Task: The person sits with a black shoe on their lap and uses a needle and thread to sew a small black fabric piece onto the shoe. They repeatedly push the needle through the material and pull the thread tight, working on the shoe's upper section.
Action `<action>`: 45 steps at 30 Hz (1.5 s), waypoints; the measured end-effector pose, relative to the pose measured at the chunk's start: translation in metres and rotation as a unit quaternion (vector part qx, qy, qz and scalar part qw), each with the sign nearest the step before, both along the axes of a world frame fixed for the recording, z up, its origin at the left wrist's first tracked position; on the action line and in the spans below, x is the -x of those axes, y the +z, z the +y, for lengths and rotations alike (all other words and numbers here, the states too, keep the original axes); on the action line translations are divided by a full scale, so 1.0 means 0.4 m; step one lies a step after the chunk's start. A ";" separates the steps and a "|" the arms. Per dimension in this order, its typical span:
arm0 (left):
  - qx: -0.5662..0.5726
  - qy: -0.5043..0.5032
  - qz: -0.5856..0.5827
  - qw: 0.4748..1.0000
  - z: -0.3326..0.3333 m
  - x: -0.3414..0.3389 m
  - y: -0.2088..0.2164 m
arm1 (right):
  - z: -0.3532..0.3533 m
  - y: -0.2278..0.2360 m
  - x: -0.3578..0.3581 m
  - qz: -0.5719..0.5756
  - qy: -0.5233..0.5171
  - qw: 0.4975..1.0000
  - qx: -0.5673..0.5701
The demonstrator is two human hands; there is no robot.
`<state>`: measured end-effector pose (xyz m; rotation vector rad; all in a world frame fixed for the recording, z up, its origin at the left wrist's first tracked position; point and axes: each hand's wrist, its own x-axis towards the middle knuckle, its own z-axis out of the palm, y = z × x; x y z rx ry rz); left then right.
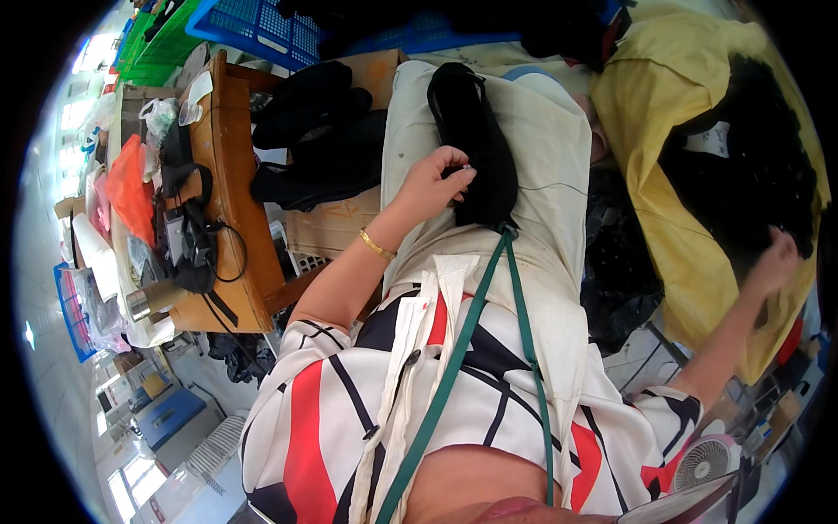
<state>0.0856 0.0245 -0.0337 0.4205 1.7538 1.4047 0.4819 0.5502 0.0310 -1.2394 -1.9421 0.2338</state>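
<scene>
Closest in, at six o'clock, a white blouse with red and black stripes [349, 410] fills the lower frame, a green strap [454, 349] running up across it. Out at four o'clock sits a small white round fan [705, 461]. Moving up, the cream fabric-covered work surface [559, 166] stretches toward twelve o'clock, slightly stained, a thin thread lying across it. The left hand [434, 183], gold bracelet at the wrist, sits near centre, fingers pinched narrow on the left edge of a long black fabric piece [476, 140]. That piece lies on the cream surface, its long axis running from about six to twelve o'clock, the rounded end pointing up and away. Over at three o'clock the right hand [772, 262] reaches into a heap of black fabric [759, 166] on a yellow cloth [681, 218]; its fingers are buried there, so I cannot tell its grip. At nine o'clock a brown wooden bench [231, 166] carries black straps and bags. Farthest off, at eleven o'clock, blue plastic crates [262, 26] and green ones stand against a bright workshop floor
</scene>
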 end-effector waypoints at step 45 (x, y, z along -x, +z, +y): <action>-0.090 0.124 -0.230 0.961 -0.012 -0.051 0.001 | -0.920 -0.140 0.677 -0.028 0.410 0.654 0.635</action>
